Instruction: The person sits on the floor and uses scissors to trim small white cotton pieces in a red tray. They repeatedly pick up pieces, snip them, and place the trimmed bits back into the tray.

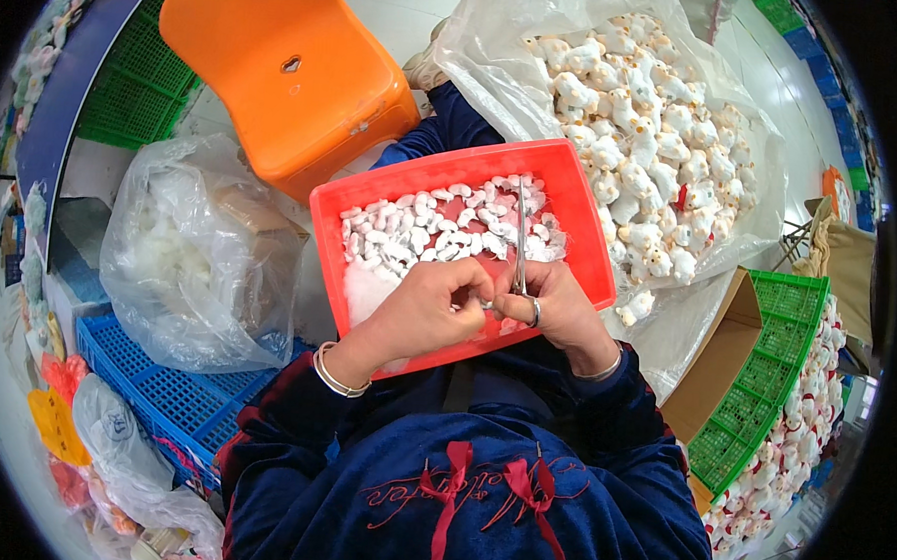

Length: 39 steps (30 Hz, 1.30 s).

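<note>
Both of my hands work close together over the near side of a red plastic tray [590,246]. My right hand [558,305] is closed around slim metal forceps [521,233], whose long shaft points away from me over the tray. Thumb and fingers of my left hand [432,304] pinch a small whitish piece, mostly hidden between the fingertips, right beside the right thumb. Small white stuffed pieces [401,228], curved and bean-like, fill much of the tray. A tuft of white stuffing [366,294] lies at its left, partly next to my left wrist.
An orange chair [277,72] stands beyond the tray to the left. Far right, a large clear bag [489,42] holds many white plush toys [644,148]. A bag of stuffing [170,248] sits by a blue crate [164,378]; a green crate [766,344] is at right.
</note>
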{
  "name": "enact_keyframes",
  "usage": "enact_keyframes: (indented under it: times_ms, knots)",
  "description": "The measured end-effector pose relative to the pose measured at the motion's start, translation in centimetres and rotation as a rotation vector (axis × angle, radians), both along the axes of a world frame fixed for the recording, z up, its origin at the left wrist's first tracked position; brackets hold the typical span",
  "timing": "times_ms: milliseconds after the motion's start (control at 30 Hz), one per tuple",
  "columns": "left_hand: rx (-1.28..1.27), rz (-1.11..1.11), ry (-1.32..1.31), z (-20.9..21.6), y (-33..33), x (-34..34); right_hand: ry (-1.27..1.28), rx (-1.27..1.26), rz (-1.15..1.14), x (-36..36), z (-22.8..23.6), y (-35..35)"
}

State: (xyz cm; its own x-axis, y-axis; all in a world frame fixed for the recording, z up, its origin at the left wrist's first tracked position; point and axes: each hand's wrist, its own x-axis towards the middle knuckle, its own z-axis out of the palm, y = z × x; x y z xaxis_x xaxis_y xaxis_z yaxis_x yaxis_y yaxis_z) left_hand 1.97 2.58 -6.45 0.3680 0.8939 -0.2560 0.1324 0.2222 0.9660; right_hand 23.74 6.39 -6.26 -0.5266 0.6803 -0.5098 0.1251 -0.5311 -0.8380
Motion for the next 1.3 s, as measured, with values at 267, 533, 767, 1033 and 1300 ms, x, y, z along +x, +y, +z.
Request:
enact_keyframes:
  times_ms: [267,533,767,1033,1300]
  knots:
    - [-0.053,-0.013,-0.039,1.0,0.2,0.4,-0.008,-0.014,0.036,0.1,0.8,0.0]
    - [-0.002,0.199,-0.131,-0.7,-0.5,0.2,-0.062,0.117,-0.027,0.6,0.6,-0.4]
    - [-0.384,0.109,-0.149,-0.1,0.4,0.1,-0.305,0.569,0.064,-0.4,1.6,-1.0]
    - [-0.401,0.196,-0.335,-0.3,-0.2,0.5,-0.065,0.338,-0.055,-0.1,1.0,-1.2]
    - [-0.481,0.38,-0.733,-2.4,-1.4,1.7,0.14,0.178,-0.215,-1.2,0.7,-1.6]
